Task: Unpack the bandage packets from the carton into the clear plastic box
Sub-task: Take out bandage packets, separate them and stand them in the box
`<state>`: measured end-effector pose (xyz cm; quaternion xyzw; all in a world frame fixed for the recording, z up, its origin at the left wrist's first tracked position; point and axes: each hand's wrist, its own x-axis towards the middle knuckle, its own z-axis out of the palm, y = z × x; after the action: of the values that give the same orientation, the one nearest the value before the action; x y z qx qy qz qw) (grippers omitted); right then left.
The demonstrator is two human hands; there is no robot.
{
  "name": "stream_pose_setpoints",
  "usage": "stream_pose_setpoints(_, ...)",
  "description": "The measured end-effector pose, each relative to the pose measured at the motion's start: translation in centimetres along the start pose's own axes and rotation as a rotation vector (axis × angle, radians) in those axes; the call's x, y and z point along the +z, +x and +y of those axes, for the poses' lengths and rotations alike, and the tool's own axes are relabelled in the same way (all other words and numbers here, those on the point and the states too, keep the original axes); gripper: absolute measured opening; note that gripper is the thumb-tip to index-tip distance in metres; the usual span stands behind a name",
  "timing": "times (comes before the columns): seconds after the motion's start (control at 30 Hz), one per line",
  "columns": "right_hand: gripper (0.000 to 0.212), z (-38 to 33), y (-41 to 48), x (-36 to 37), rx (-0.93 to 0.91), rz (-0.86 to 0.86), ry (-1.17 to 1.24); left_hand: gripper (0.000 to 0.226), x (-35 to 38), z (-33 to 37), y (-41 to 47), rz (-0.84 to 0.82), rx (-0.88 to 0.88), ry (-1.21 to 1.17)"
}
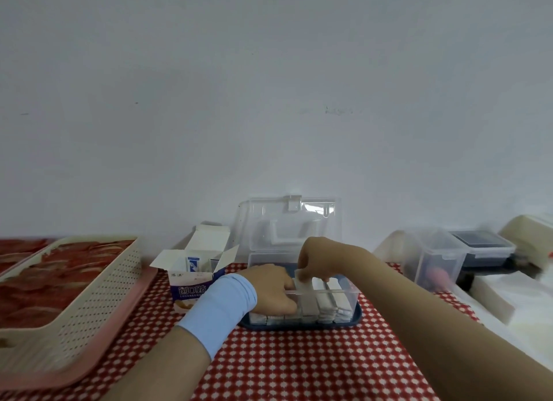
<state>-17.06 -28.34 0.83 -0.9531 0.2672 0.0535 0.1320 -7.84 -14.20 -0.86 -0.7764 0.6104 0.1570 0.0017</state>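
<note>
Right hand point(317, 260) pinches one white bandage packet point(303, 282) just above the clear plastic box point(350, 293), lid up. Left hand point(269, 287) reaches into the box's left end, against the stacked packets point(329, 306); its grip can't be made out. The opened carton point(191, 281) sits just left of the box.

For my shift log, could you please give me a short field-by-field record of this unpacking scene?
carton: open, left of box, packets showing inside
clear plastic box: lid up, upright packets inside
left hand: inside box's left end, grip unclear
right hand: pinches white packet over box
basket: cream, far left, on pink tray
</note>
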Motion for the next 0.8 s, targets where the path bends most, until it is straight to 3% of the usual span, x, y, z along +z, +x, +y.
stream_pose_setpoints(0.27,0.033,-0.7,-0.1,1.0,0.078,0.061,-0.171,0.054,0.1,0.9,0.0,-0.003,0.022,0.077)
stream_pose_setpoints(0.53,0.016,-0.4,-0.8,0.7,0.065,0.158,-0.281,0.058,0.5,0.7,0.6,-0.018,-0.021,0.072)
stream_pose_setpoints(0.8,0.024,-0.5,-2.1,0.2,-0.033,0.054,-0.119,0.042,-1.1,1.0,-1.4,0.107,0.084,0.004)
